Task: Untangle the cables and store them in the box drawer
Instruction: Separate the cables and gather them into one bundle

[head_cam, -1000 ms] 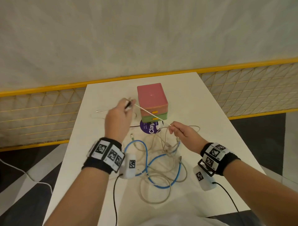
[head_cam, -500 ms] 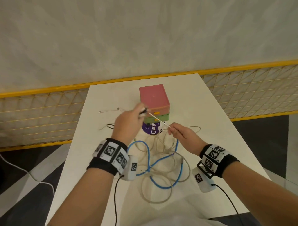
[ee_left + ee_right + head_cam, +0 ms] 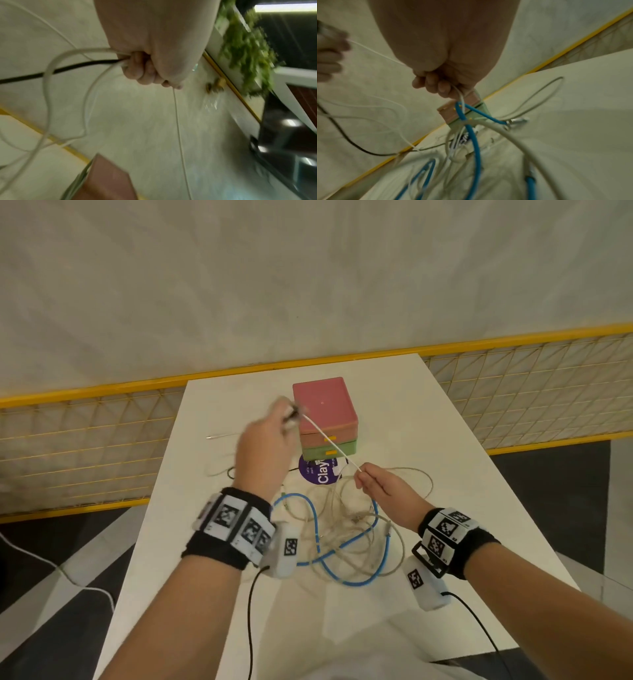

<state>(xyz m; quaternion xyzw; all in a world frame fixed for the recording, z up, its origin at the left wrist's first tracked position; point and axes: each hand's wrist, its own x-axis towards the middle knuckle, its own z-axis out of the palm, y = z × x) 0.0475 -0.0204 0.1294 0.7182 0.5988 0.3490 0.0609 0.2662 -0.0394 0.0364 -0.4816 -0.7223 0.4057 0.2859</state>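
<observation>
A thin white cable [image 3: 329,441] runs taut between my two hands, in front of the pink and green drawer box [image 3: 325,416]. My left hand [image 3: 265,446], raised left of the box, grips that cable together with a black cable [image 3: 68,67] and white loops [image 3: 51,94]. My right hand [image 3: 378,486] pinches the thin white cable [image 3: 460,96] just above the tangle. A blue cable [image 3: 346,546] and beige cables [image 3: 394,542] lie tangled on the white table [image 3: 462,474] between my wrists. The box [image 3: 464,109] shows both drawers closed.
A purple round sticker [image 3: 318,472] lies on the table before the box. A loose white cable end [image 3: 219,436] lies at the table's left. A yellow mesh railing [image 3: 85,446] runs behind and beside the table, with dark floor below.
My left hand has moved right and up toward the box's left side, drawing the thin white cable with it. My right hand has stayed almost still over the tangle.
</observation>
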